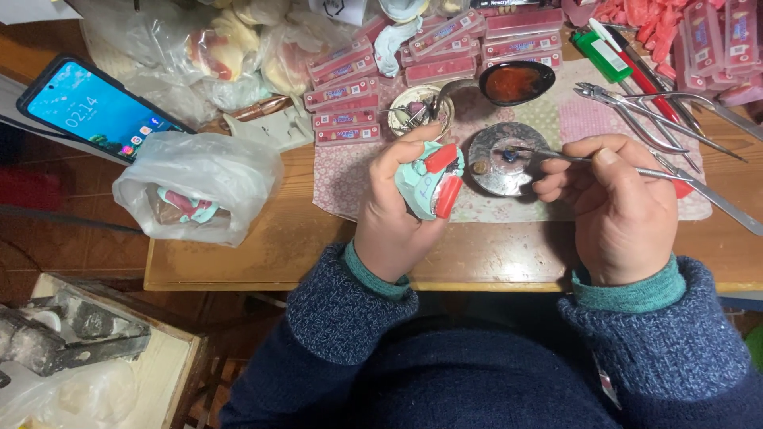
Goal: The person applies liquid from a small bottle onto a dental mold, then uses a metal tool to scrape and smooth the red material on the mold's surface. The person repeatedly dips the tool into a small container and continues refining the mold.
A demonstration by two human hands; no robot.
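left hand (391, 208) grips mint dental cast (430, 179); right hand (616, 202) — thin metal tool (556, 156)

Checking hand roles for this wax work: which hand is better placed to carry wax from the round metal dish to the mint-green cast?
The right hand: it holds the thin metal tool with its tip over the dish. The left hand is wrapped around the cast.
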